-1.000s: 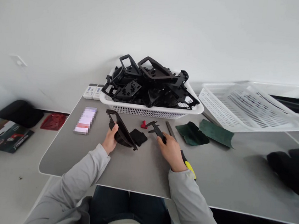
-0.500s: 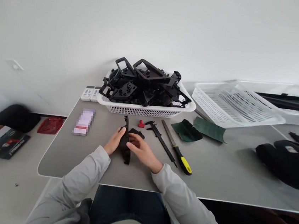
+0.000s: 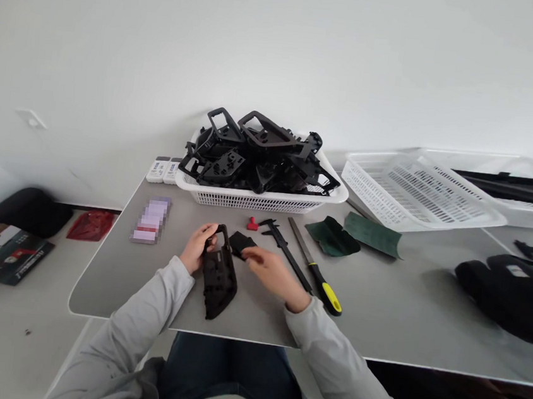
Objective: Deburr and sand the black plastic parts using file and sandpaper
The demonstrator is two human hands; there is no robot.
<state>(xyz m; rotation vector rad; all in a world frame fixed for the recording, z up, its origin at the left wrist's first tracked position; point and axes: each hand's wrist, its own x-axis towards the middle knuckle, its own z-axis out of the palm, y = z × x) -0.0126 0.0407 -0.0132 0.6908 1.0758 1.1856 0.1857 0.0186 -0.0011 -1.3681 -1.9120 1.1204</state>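
Gripping the far end of a black panel is the left hand.

The left hand holds a panel (black).

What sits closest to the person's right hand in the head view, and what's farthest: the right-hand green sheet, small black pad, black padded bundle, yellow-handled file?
From the right hand, nearest first:
1. Small black pad: at its fingertips.
2. Yellow-handled file: just to its right.
3. Right-hand green sheet: farther right, beyond the file.
4. Black padded bundle: far right.
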